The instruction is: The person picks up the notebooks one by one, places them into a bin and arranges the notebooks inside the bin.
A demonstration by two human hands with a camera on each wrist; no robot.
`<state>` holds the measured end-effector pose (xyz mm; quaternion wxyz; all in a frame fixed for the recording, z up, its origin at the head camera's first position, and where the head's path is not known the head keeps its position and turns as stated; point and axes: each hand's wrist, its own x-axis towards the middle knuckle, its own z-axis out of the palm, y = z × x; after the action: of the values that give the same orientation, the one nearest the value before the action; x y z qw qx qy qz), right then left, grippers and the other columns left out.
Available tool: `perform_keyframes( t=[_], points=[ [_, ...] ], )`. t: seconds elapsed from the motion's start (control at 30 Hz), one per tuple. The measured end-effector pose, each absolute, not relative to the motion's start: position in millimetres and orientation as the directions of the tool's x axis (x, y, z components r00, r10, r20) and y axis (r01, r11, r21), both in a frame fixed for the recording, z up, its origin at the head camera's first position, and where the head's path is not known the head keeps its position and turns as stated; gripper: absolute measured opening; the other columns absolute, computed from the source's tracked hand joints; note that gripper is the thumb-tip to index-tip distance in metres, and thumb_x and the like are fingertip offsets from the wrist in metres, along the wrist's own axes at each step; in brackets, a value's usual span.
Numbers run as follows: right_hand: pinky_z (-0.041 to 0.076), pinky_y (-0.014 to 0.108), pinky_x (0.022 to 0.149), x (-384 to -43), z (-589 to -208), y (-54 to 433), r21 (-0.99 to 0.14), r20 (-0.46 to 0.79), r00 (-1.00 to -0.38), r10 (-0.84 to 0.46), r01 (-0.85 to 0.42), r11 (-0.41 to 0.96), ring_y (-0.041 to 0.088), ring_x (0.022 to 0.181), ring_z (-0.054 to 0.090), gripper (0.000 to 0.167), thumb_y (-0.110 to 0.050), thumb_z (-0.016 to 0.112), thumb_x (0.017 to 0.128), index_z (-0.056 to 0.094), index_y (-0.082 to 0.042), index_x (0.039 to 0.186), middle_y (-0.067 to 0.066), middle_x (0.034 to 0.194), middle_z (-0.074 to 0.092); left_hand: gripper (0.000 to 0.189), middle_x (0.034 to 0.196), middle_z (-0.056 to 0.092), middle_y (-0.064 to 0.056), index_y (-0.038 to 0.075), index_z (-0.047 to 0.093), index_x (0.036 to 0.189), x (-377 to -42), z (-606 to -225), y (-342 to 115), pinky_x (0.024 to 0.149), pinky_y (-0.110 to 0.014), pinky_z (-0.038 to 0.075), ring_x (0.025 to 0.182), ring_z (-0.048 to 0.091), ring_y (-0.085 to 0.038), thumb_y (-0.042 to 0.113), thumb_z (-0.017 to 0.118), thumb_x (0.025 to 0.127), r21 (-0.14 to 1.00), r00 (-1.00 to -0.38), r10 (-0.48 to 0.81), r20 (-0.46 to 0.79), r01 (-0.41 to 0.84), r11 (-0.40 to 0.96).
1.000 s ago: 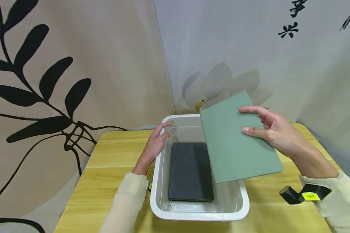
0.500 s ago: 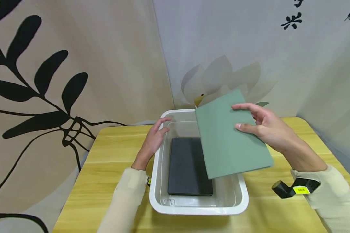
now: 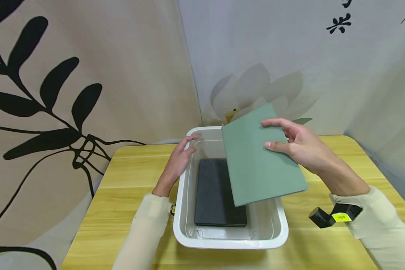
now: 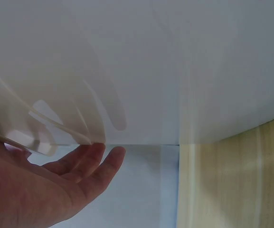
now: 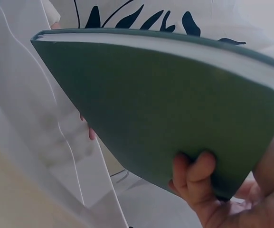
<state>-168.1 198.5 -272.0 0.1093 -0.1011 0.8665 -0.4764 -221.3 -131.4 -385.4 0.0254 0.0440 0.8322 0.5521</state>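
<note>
My right hand (image 3: pixel 291 144) grips a green hardcover notebook (image 3: pixel 256 161) by its right side, thumb and forefinger on the upper cover. In the right wrist view more fingers (image 5: pixel 198 173) curl against the underside of the notebook (image 5: pixel 151 104), and its white page edges show. It is held tilted above a white plastic bin (image 3: pixel 229 244), covering the bin's upper right part. A dark grey notebook (image 3: pixel 216 202) lies flat on the bin's floor, partly hidden by the green one. At the bin's left rim, my left hand (image 3: pixel 177 163) holds on, its fingers (image 4: pixel 110 164) against the outer wall.
The bin stands on a yellow wood-grain table (image 3: pixel 135 176). Behind it hangs a pale curtain (image 3: pixel 138 75) printed with dark leaves and a lotus. A black wrist camera (image 3: pixel 337 214) sits on the right sleeve.
The green notebook and my right hand have shifted left, further over the bin and the dark notebook. My left hand stays at the rim. The head view has tipped slightly.
</note>
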Motion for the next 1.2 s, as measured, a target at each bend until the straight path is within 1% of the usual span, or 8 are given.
perform_keyframes(
  t=[0.17,0.4,0.43,0.63,0.67,0.9,0.97,1.2],
  points=[
    [0.018,0.064,0.114,-170.5,-271.5,192.7,-0.839,-0.098,-0.956,-0.278,-0.07,0.539,0.037,0.15,0.014,0.056,-0.038,0.071,0.091,0.049,-0.033,0.142,-0.002,0.162,0.022,0.037,0.153,0.041,0.0,0.024,0.055,0.137,-221.3,-386.3,-132.1,0.112,-0.053,0.03,0.14,0.037,-0.026,0.025,0.047,0.1,0.921,-0.994,0.105,0.005,0.046,0.387],
    [0.026,0.06,0.112,-173.7,-275.8,183.1,-0.863,-0.075,-0.948,-0.308,-0.093,0.497,0.034,0.149,0.016,0.058,-0.03,0.071,0.092,0.047,-0.027,0.145,0.004,0.161,0.023,0.037,0.153,0.041,-0.001,0.023,0.055,0.136,-221.2,-386.4,-131.3,0.108,-0.052,0.033,0.135,0.041,-0.028,0.025,0.047,0.1,0.923,-0.995,0.104,-0.003,0.037,0.382],
    [0.029,0.06,0.11,-173.8,-276.5,181.6,-0.868,-0.08,-0.947,-0.31,-0.087,0.49,0.036,0.147,0.023,0.058,-0.029,0.071,0.092,0.047,-0.026,0.145,0.005,0.16,0.026,0.037,0.153,0.041,-0.002,0.023,0.055,0.137,-221.3,-386.7,-131.2,0.108,-0.052,0.034,0.134,0.041,-0.028,0.024,0.047,0.1,0.925,-0.995,0.104,-0.003,0.037,0.379],
    [0.033,0.058,0.109,-175.9,-279.9,172.8,-0.872,-0.081,-0.941,-0.33,-0.094,0.48,0.038,0.145,0.028,0.057,-0.027,0.071,0.092,0.048,-0.024,0.144,0.007,0.158,0.03,0.038,0.154,0.041,-0.001,0.022,0.054,0.138,-220.0,-387.0,-131.1,0.11,-0.054,0.032,0.137,0.039,-0.026,0.025,0.047,0.1,0.922,-0.994,0.105,0.002,0.042,0.384],
    [0.03,0.058,0.111,-176.2,-280.4,171.5,-0.871,-0.077,-0.94,-0.331,-0.099,0.482,0.037,0.148,0.021,0.056,-0.026,0.07,0.092,0.049,-0.024,0.144,0.006,0.16,0.028,0.038,0.153,0.041,-0.001,0.022,0.054,0.138,-219.9,-387.2,-131.0,0.111,-0.053,0.031,0.138,0.038,-0.026,0.025,0.047,0.1,0.922,-0.994,0.106,0.003,0.044,0.384],
    [0.05,0.045,0.093,-177.7,-284.3,162.4,-0.886,-0.09,-0.94,-0.33,-0.076,0.457,0.035,0.124,0.052,0.056,-0.021,0.07,0.092,0.049,-0.021,0.143,0.008,0.148,0.042,0.038,0.154,0.04,-0.001,0.023,0.054,0.138,-220.0,-388.0,-130.7,0.105,-0.055,0.038,0.132,0.043,-0.028,0.026,0.046,0.101,0.927,-0.994,0.103,-0.029,0.012,0.374],
    [0.048,0.041,0.094,-178.1,-285.0,160.0,-0.885,-0.078,-0.939,-0.335,-0.09,0.458,0.031,0.127,0.048,0.055,-0.021,0.07,0.092,0.049,-0.02,0.143,0.008,0.148,0.042,0.039,0.154,0.039,-0.002,0.023,0.054,0.138,-220.2,-387.3,-130.7,0.105,-0.055,0.038,0.132,0.043,-0.029,0.026,0.045,0.101,0.927,-0.994,0.106,-0.028,0.014,0.376],
    [0.055,0.036,0.08,-180.4,-287.5,151.4,-0.897,-0.094,-0.933,-0.346,-0.071,0.435,0.025,0.089,0.068,0.056,-0.018,0.07,0.092,0.049,-0.018,0.143,0.01,0.14,0.049,0.038,0.154,0.039,-0.002,0.024,0.054,0.138,-220.6,-385.5,-131.1,0.104,-0.055,0.038,0.13,0.044,-0.029,0.026,0.046,0.101,0.927,-0.994,0.109,-0.025,0.018,0.376]
  ],
)
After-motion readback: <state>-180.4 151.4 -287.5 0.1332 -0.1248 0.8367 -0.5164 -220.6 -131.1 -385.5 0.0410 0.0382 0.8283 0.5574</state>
